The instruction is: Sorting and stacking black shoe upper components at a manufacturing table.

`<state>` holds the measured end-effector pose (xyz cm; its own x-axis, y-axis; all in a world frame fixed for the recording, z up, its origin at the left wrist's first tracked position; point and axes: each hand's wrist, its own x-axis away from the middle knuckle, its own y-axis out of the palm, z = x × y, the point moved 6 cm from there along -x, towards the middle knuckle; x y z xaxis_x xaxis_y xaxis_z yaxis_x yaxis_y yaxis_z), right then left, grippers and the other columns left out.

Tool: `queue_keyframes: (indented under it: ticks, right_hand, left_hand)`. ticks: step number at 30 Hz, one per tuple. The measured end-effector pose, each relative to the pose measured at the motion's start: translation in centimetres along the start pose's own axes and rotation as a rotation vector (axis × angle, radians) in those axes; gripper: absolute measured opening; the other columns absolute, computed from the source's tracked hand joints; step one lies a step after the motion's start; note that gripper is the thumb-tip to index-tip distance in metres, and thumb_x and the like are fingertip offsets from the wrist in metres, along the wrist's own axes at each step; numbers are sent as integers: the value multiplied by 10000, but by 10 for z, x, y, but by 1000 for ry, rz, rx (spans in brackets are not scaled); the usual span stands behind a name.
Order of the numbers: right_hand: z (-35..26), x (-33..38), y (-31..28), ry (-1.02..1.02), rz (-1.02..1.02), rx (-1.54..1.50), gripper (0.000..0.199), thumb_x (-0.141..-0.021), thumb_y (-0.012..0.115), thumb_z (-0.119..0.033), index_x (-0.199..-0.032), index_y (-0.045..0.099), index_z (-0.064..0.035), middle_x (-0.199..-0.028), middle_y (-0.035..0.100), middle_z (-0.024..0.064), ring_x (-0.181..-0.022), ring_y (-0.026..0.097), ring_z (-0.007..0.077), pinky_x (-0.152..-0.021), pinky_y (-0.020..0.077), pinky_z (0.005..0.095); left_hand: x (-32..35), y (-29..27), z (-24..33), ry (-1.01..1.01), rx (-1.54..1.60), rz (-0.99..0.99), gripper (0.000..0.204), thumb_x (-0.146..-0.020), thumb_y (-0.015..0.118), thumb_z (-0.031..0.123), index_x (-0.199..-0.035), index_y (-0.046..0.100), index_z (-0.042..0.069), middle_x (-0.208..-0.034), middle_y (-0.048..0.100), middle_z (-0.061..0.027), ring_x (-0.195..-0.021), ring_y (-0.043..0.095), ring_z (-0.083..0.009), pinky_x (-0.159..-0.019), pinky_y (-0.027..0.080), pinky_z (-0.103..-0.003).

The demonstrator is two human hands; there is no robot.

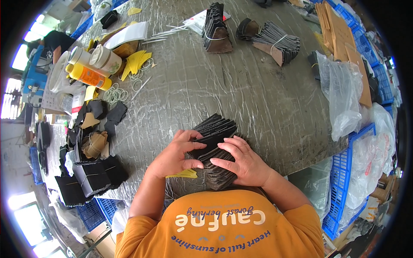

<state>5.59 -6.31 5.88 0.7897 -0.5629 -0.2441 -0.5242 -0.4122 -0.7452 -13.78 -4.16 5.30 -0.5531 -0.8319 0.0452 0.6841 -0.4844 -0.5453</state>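
Dark layered pieces [212, 144] stand in a loose stack near the near edge of the table [275, 107], right in front of your chest, black at the far end and browner towards you. Your left hand [175, 155] is half curled, its fingers and thumb on the stack's left side; your right hand [246, 162] spreads its fingers and thumb over the right side, so the 2 hold it between them. How firmly you press, I cannot tell.

I see no band around this stack, while 2 bundles at the far side, a dark bundle [216, 26] and a fanned bundle [282, 43], are each bound, so I judge yours to be partway. The black bundle [91, 176] at your left also has a thin tie across it. Loose rubber bands [116, 94] lie to your left.

Your orange shirt [215, 236] bears large pale letters and smaller dark lettering. A yellow-and-orange bottle [88, 77] has a printed label too small to read, and a whitish plastic bag [376, 144] at your right carries red print.
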Motion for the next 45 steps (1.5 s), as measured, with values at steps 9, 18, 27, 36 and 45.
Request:
queue_keyframes:
  ticks: [9, 18, 27, 36, 45]
  right_hand:
    - [-1, -1, -2, -12, 31, 2, 780, -562, 814, -154, -1305, 582, -206, -1342, 413, 127, -1284, 388, 351, -1114, 326, 534]
    - [-2, 4, -1, -27, 53, 34, 681, -628, 775, -178, -1287, 606, -201, -1268, 471, 100, -1210, 444, 318, -1073, 348, 509]
    - [-3, 7, -2, -20, 72, 32, 656, -657, 769, -214, -1292, 604, -206, -1330, 476, 110, -1259, 434, 323, -1085, 348, 507]
    - [-2, 10, 0, -31, 87, 29, 640, -662, 766, -217, -1279, 616, -292, -1347, 464, 109, -1279, 431, 304, -1105, 339, 506]
    - [-3, 12, -1, -45, 136, 99, 564, -686, 756, -233, -1237, 649, -291, -1225, 485, 84, -1159, 461, 303, -1049, 372, 483]
  left_hand:
    - [1, 6, -4, -45, 84, 98, 304, -750, 766, 119, -1037, 704, 39, -1209, 555, -125, -1090, 486, -297, -983, 393, -409]
    - [-2, 2, 25, 108, -266, 146, 257, -681, 708, 9, -919, 727, 104, -986, 658, -3, -978, 506, -261, -863, 370, -378]
    - [3, 3, 19, 125, -77, 105, 389, -684, 833, 272, -1012, 720, 95, -1019, 688, 16, -956, 499, -231, -875, 343, -381]
    - [-2, 7, 28, 100, -150, 184, 363, -625, 832, 144, -970, 729, 93, -952, 690, 5, -936, 509, -221, -882, 336, -386]
    - [2, 19, 23, 148, -283, 264, 295, -717, 718, 44, -1008, 715, 95, -1170, 602, -67, -1021, 499, -265, -936, 341, -410]
